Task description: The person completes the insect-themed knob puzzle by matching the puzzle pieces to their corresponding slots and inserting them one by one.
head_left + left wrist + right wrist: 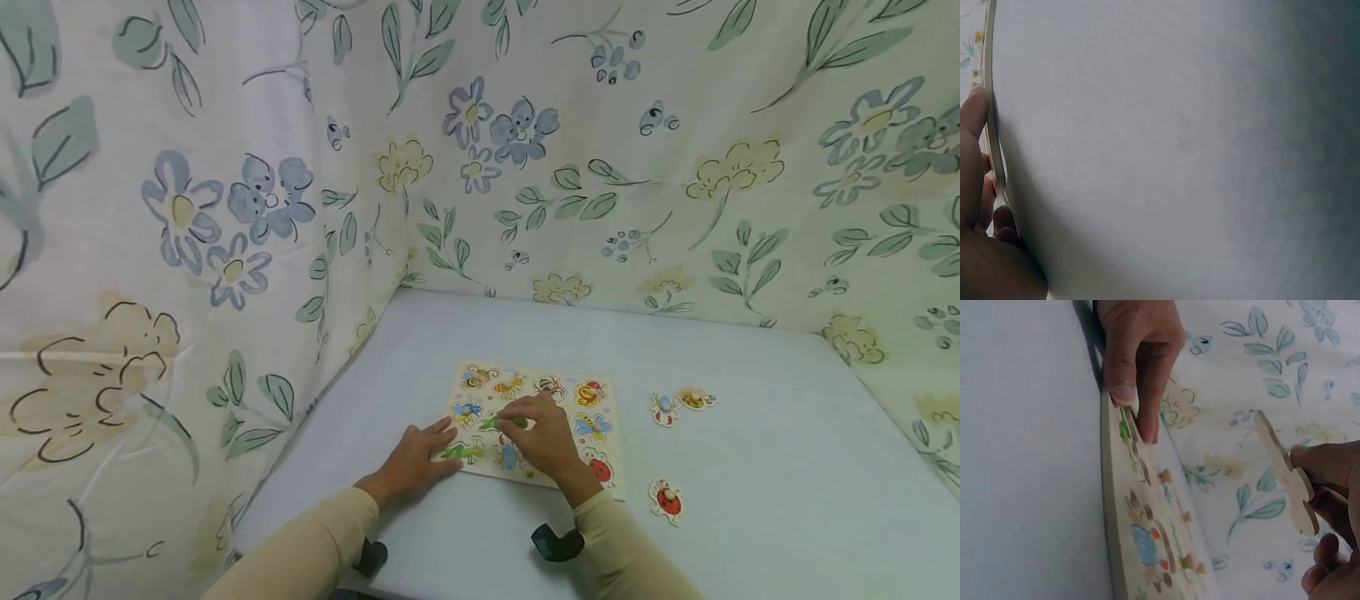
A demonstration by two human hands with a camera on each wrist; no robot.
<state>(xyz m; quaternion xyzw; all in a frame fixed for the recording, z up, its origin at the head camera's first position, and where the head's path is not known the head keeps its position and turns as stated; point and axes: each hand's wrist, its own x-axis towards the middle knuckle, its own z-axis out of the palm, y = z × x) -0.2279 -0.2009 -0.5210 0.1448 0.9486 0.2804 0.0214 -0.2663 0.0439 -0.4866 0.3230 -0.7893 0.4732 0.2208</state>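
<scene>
A wooden insect peg puzzle board [551, 483] lies on the table. My left hand [416, 457] holds its near left corner, with the thumb on the board near the front edge. In the left wrist view, fingers [974, 112] of that hand lie along the board's side. Over the middle of the board, my right hand [546, 440] pinches a green insect puzzle piece [489, 423] between thumb and fingers. The right wrist view shows this puzzle piece [1285, 475] raised off the board, its plain wooden side visible. Part of the board is hidden under the right hand.
Right of the board lie a blue-and-red insect piece [663, 409], a yellowish piece [697, 398] beside it, and a red ladybug piece [666, 502] nearer to me. Floral curtains [525, 225] hang behind and left of the white table [750, 433].
</scene>
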